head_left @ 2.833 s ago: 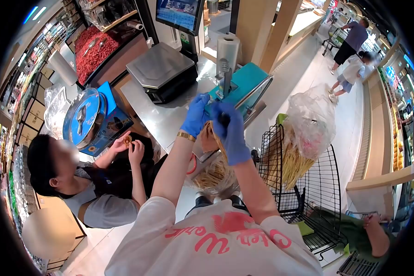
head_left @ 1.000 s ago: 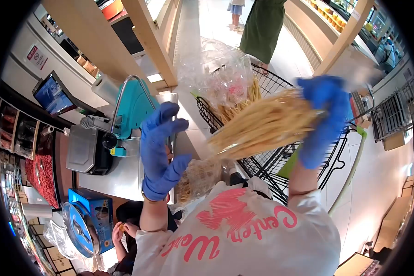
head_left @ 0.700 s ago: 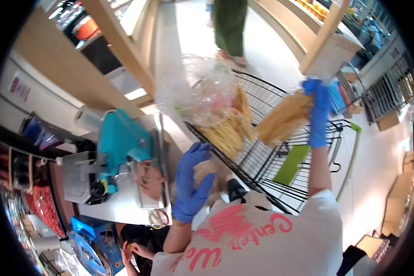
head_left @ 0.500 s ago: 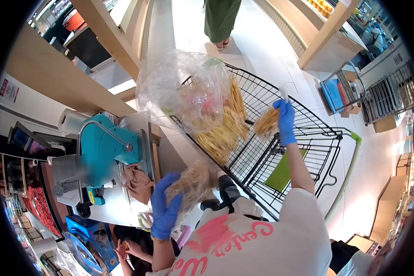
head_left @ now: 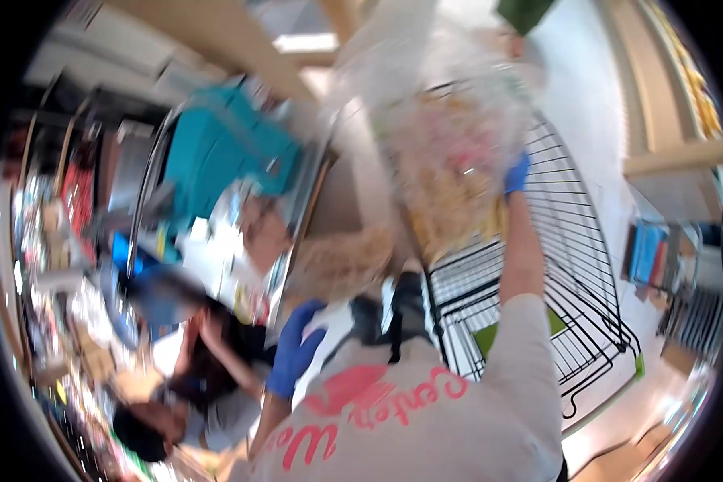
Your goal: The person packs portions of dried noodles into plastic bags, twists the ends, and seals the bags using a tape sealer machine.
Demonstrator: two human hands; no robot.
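Store aisle (head_left: 574, 72), blurred. Right hand (head_left: 517, 174) has shifted from mid-cart to the clear bag (head_left: 458, 136) over pale strips (head_left: 454, 213) in the wire cart (head_left: 574, 229); fingers mostly hidden, hold can't be told, handling now at the bag. Left hand (head_left: 295, 349) loosely open, empty.

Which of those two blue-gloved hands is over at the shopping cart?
The right hand, partly visible beside the clear plastic bag in the cart. The left hand is outside the cart, near the white shirt.
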